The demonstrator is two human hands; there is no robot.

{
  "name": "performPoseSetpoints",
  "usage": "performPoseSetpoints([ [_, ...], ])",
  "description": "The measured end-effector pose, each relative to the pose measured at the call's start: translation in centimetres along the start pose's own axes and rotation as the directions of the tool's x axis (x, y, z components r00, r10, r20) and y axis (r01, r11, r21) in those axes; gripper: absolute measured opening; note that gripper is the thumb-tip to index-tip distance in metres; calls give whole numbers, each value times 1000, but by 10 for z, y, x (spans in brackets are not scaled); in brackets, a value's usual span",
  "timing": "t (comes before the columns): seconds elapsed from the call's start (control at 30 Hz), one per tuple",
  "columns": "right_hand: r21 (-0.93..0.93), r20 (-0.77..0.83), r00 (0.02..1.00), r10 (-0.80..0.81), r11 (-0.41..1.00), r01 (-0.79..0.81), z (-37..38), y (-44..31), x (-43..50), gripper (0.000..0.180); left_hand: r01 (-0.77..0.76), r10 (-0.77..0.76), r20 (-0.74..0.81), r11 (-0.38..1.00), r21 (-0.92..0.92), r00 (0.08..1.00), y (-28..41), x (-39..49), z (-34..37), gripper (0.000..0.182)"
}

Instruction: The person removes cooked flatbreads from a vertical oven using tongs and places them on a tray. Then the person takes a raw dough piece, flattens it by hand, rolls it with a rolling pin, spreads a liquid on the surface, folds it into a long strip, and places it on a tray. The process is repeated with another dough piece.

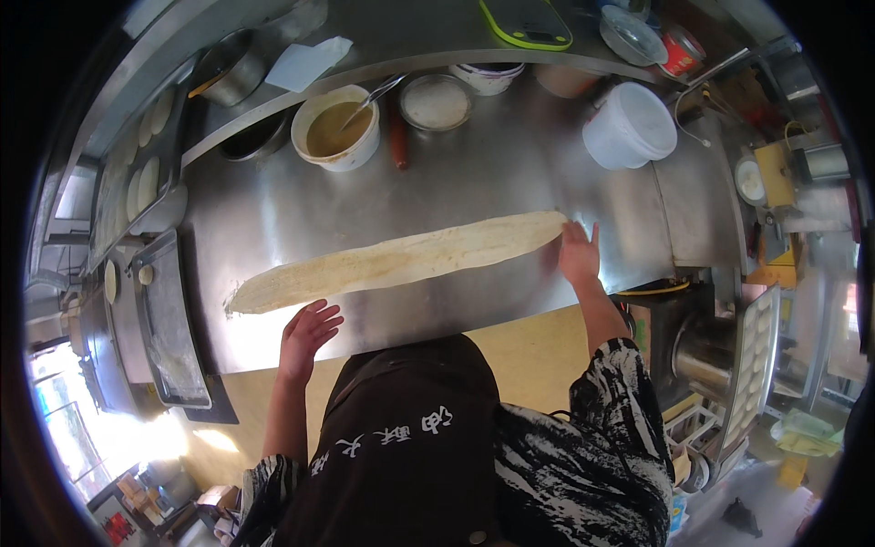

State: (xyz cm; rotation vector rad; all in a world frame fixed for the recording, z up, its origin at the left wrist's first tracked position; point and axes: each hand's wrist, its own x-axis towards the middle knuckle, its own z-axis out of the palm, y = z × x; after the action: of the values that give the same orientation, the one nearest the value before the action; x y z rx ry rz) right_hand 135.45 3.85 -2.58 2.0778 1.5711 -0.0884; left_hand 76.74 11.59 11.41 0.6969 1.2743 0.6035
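A long, flat strip of dough (410,256) lies slantwise across the stainless steel worktop (321,205), coated with a thin tan smear over much of its left part. My right hand (580,251) is at the strip's right end, fingertips at or just beside the dough's edge, fingers extended. Below the left end, my left hand (312,333) hovers near the lower edge with fingers spread and nothing in them. Beyond the strip stand a white tub of brownish paste (335,147) with a metal utensil in it and a reddish-brown rolling pin (398,140).
A round container of white powder (436,102) and a translucent plastic bucket (629,126) stand at the back. A green-edged kitchen scale (530,27) rests on the raised shelf. At left are a metal tray (174,321) and a tray of dough pieces (113,184); another filled tray (752,362) is at right.
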Motion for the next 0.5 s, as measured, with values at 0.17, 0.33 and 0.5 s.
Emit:
performPoseSetpoints([
  [0.17,-80,-51,981,187,978,-191,-9,-99,18,66,-11,10,17,1000,8,1000,-9,-3,-3,47],
  [0.33,28,-194,981,17,1000,-12,-44,-254,-39,67,-4,4,6,1000,-4,1000,-10,-4,-10,46],
  [0.5,436,-506,791,-344,689,579,-64,-223,-77,55,2,-2,11,1000,-30,1000,-13,-7,-27,47],
])
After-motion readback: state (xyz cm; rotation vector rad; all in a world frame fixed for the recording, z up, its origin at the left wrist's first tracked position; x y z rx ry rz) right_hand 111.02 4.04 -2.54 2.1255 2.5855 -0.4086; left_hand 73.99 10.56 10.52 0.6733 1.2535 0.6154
